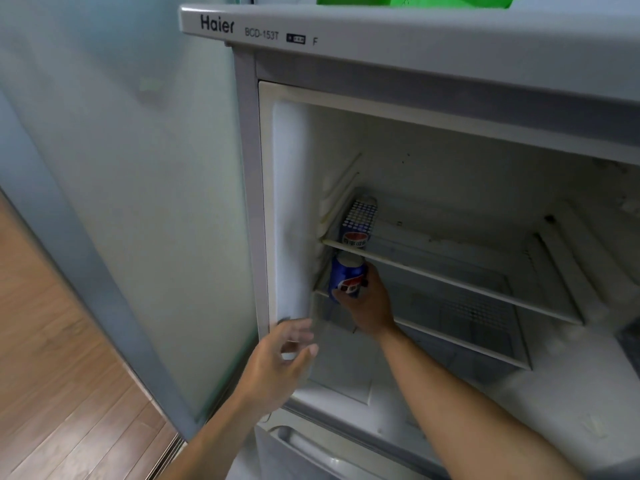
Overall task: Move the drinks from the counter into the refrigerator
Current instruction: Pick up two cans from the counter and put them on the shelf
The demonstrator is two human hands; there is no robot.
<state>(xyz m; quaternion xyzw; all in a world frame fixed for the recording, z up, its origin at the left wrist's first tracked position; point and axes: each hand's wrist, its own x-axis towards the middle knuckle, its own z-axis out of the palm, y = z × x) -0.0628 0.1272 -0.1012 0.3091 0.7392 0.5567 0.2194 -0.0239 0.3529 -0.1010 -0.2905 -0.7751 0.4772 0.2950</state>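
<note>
While the refrigerator compartment stands open, these lines run from the left of the scene to the right.

Floor (52, 375): wood planks, at the near left.

Glass panel (121, 185): pale and frosted, just left of the refrigerator, reaching down to the floor.

Refrigerator (415, 39): grey body with "Haier BCD-153T" printed on its top band; the white inner compartment is open to view, and a second handle shows on the section below it.

Green item (408, 0): sits on top of the refrigerator at the far edge, cut off by the frame.

Left hand (280, 362): fingers straight and loosely spread, holding nothing, at the near left corner of the opening, just beside the inner wall; blur hides whether the fingertips touch it.

Blue can (346, 277): a Pepsi can, upright or nearly so, at the far left of the lower shelf, close to the left inner wall.

Right hand (369, 304): reaches into the compartment, with fingers curled round the blue can from its right and near side.

Drink carton (360, 221): blue-and-white dotted, with a Pepsi logo, standing on the upper shelf directly above the blue can.

Upper shelf (467, 282): white-edged, running from far left to near right.

Lower shelf (460, 344): glass, parallel to and beneath the upper shelf.
</note>
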